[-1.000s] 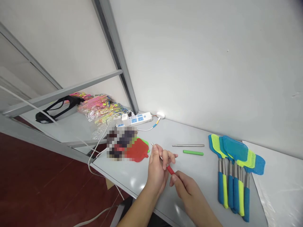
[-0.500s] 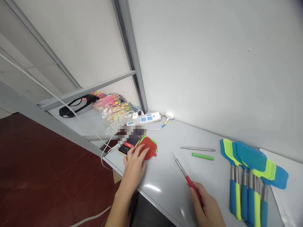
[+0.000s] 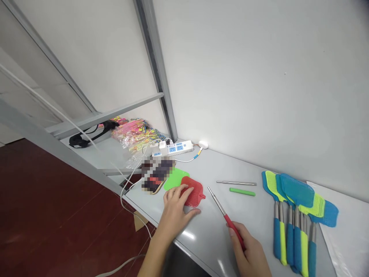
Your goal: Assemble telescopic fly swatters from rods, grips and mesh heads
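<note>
Shifted rightward off the green swatter head [image 3: 173, 179], the red fly-swatter head [image 3: 193, 193] is pressed under the spread fingers of the left hand [image 3: 174, 211]; the red-handled steel rod [image 3: 218, 206], gripped by the right hand [image 3: 249, 254], points up-left, its tip just right of that head.

The one head-worn camera looks forward and down from above the table's [image 3: 207, 165] near edge, fairly close, facing the wall [image 3: 245, 84] along the back edge, its frame tilted so that edge slopes down rightward.

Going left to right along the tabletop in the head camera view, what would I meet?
blurred patch, green fly swatter head, red fly swatter head under the left hand, metal rod with a red grip in the right hand, green handle, blue and yellow fly swatters
</note>
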Action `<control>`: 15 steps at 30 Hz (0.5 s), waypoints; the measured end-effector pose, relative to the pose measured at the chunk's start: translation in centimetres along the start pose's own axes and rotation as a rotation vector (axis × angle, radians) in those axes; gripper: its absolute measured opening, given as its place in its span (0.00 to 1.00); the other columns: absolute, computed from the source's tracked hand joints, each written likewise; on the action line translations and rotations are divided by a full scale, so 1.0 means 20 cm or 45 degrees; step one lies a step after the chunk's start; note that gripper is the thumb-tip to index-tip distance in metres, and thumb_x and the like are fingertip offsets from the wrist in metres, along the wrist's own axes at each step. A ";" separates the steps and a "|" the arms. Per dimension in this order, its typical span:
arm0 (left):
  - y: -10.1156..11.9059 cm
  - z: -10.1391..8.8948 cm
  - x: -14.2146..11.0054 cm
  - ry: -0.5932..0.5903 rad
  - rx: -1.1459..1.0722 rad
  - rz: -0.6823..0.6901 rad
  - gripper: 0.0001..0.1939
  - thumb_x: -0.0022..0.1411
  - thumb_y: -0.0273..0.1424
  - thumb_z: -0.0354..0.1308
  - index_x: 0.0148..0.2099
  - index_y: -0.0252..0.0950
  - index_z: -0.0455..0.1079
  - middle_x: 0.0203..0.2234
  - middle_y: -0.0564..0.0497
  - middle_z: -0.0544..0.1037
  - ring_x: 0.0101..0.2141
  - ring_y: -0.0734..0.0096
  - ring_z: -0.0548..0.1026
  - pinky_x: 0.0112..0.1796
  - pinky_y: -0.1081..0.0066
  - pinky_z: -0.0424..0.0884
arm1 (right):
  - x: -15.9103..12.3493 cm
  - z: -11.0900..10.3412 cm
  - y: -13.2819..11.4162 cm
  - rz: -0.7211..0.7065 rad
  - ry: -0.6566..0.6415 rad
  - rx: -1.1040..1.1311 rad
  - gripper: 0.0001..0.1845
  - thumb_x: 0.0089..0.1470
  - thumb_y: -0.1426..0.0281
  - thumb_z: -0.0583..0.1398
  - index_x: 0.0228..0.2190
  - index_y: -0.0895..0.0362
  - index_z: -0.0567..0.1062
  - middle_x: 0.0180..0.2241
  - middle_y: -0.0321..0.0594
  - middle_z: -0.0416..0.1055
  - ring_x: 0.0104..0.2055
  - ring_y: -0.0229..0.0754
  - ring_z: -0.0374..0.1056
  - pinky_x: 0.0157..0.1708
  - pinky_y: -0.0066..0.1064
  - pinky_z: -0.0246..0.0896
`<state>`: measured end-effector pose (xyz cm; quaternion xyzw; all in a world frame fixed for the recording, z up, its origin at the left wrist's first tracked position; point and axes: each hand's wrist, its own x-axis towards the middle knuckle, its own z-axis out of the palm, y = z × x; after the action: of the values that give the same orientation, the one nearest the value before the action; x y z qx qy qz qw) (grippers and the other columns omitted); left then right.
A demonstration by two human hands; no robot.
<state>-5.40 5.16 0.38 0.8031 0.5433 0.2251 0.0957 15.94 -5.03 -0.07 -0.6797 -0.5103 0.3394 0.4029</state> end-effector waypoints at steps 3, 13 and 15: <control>0.01 0.05 0.01 0.002 0.041 -0.031 0.38 0.55 0.46 0.63 0.65 0.44 0.56 0.62 0.44 0.60 0.59 0.48 0.57 0.57 0.48 0.49 | -0.01 -0.02 0.04 -0.013 0.015 -0.132 0.28 0.60 0.49 0.47 0.43 0.55 0.75 0.28 0.42 0.77 0.27 0.45 0.72 0.27 0.29 0.65; 0.02 0.11 0.07 0.087 0.128 -0.194 0.38 0.62 0.49 0.53 0.67 0.39 0.48 0.61 0.37 0.60 0.59 0.47 0.58 0.55 0.45 0.50 | -0.05 -0.02 0.17 -0.242 0.134 -0.652 0.22 0.62 0.56 0.48 0.43 0.49 0.78 0.35 0.39 0.80 0.29 0.46 0.76 0.27 0.30 0.66; 0.02 0.12 0.08 0.103 0.134 -0.186 0.36 0.62 0.48 0.53 0.67 0.39 0.49 0.60 0.38 0.62 0.58 0.47 0.59 0.55 0.44 0.49 | -0.04 -0.03 0.16 -0.268 0.131 -0.707 0.21 0.62 0.56 0.48 0.43 0.48 0.78 0.36 0.38 0.80 0.31 0.46 0.76 0.27 0.30 0.67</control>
<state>-3.57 6.63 -1.18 0.7554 0.6150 0.2210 0.0476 17.50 -6.33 -2.59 -0.7236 -0.6302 0.1082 0.2598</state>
